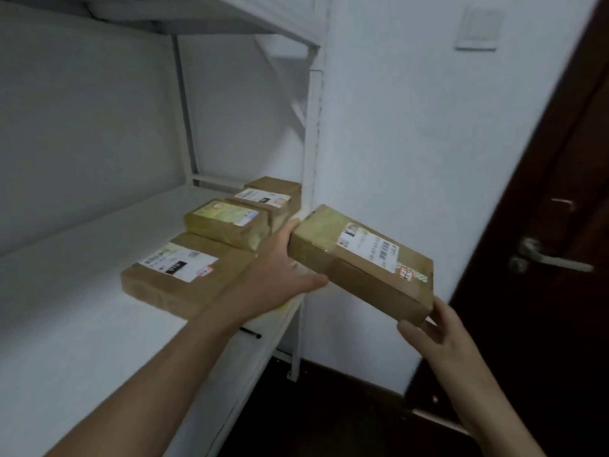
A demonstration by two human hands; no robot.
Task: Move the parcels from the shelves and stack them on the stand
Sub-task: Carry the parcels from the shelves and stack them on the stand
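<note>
A brown cardboard parcel (362, 258) with a white label is held in the air just off the right end of the white shelf (82, 291). My left hand (280, 272) grips its near-left end, thumb on top. My right hand (438, 328) supports its lower right corner from beneath. On the shelf lie a flat wide parcel (178, 275), a thicker parcel (227, 222) behind it and a further parcel (263, 199) near the upright, with another box (273, 186) behind. The stand is out of view.
The shelf's white upright post (311, 127) stands right behind the held parcel. A white wall (428, 127) lies to the right, then a dark wooden door (560, 225) with a metal handle (547, 258). The floor below is dark.
</note>
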